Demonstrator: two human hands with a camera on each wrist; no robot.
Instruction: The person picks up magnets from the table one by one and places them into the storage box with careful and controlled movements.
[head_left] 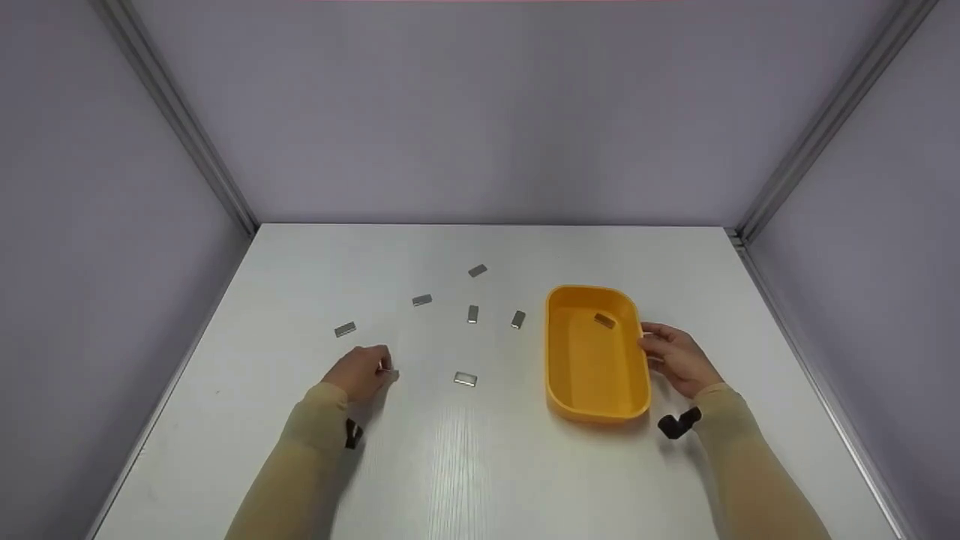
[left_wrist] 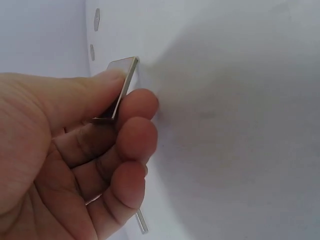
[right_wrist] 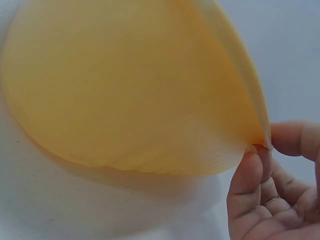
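**One metal piece picked up, tub held ready**

The left hand [head_left: 362, 371] pinches a small flat metal piece [left_wrist: 121, 87] between the thumb and the fingers [left_wrist: 134, 142]. The grip is closed on it, and the piece stands on its edge in the hand. This hand is low over the white table [head_left: 465, 465], well apart from the yellow tub [head_left: 596, 352].

The right hand [head_left: 679, 360] holds the tub by its right rim. The thumb and fingertips [right_wrist: 252, 167] pinch the thin edge, so this grip is closed on the tub too. The tub sits on the table, on the right side.

One metal piece in the tub [head_left: 604, 320] lies near the far end. More loose metal pieces [head_left: 465, 379] lie spread on the table between the left hand and the tub, and some farther back.

It looks like the step in hand is picking up: a piece is in the fingers but not yet in the tub. The next move seems to call for carrying the piece across to the right, over the rim, and letting go above the tub floor. The right hand should keep the tub from sliding. The piece is thin and smooth, so the pinch needs to stay firm on the way.
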